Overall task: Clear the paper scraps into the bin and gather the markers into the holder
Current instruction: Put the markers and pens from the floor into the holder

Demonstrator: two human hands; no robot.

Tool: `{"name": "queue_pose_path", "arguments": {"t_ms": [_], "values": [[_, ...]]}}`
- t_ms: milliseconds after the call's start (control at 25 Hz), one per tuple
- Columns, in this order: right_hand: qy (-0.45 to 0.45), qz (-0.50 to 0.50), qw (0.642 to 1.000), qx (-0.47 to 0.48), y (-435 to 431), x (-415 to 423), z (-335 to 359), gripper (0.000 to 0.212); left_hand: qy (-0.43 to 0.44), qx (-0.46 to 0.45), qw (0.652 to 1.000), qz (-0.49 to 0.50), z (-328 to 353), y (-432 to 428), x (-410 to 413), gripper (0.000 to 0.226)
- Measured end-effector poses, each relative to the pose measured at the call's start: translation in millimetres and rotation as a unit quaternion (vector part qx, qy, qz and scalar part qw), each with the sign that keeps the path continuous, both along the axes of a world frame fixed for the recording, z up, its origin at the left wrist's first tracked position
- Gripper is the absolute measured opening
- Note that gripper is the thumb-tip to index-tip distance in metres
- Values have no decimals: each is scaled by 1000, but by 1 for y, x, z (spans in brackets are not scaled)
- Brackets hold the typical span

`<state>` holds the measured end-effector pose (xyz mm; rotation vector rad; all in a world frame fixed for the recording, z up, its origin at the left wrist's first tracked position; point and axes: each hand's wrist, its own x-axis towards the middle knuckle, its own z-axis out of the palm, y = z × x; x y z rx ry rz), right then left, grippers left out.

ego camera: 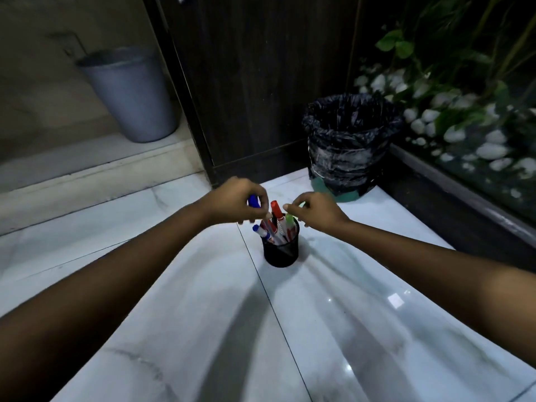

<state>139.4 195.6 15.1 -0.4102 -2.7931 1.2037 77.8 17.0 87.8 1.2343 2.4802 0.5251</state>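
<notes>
Both hands (pixel 278 207) over black holder (pixel 280 252) full of markers (pixel 275 227)

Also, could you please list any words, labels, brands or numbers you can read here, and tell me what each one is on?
No text can be read in this view.
The markers in the black mesh holder have white barrels with dark print on them: too small and blurred to read.
The blue-capped marker in the left hand: no lettering shows.
The bin with its black liner and the grey bucket: no label visible.
</notes>
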Motion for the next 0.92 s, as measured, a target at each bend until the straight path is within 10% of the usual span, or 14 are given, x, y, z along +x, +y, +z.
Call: {"name": "queue_pose_path", "arguments": {"t_ms": [440,600,800,920], "values": [[-49,-35,998,-12,20,33,-1,15,35,76,989,124,-40,11,-18,6],[-120,30,992,-19,12,36,-3,60,56,105,965,232,-72,-21,-18,12],[-112,74,986,-100,-8,13,-36,113,-134,-128,969,164,-146,-46,12,127],[-30,75,980,-181,-17,3,-65,100,-151,-235,952,130,-187,-39,36,138]]}}
